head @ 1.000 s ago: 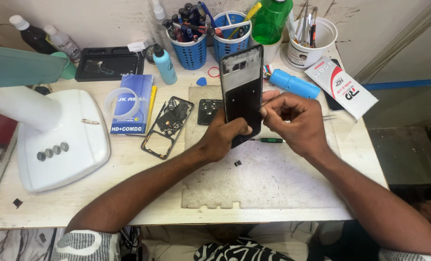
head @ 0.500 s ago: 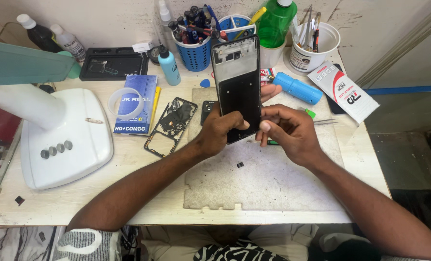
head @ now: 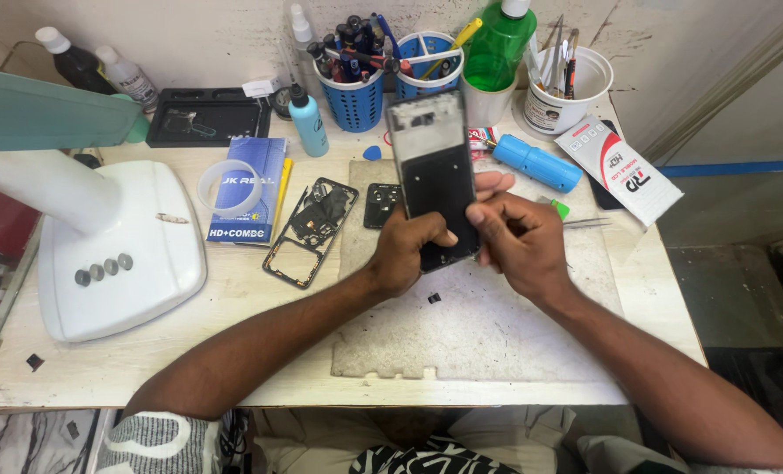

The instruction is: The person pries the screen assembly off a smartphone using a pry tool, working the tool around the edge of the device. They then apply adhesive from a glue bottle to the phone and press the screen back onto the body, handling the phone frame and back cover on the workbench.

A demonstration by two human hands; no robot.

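Both hands grip the phone (head: 435,175), held upright above the mat (head: 488,325): left hand (head: 406,250) curled round its lower edge, right hand (head: 519,241) pinching the side. A slip risks dropping it onto the frame (head: 308,230) or bottles (head: 308,123) beyond.

A flat blue rectangular package (head: 244,189) with a white band lay just left of the bare black phone frame (head: 311,230). Well to the right of that frame, a long white box (head: 618,168) with red and black print lay slanted. Behind and right of the frame stood a white tub (head: 560,96) bearing a dark label.
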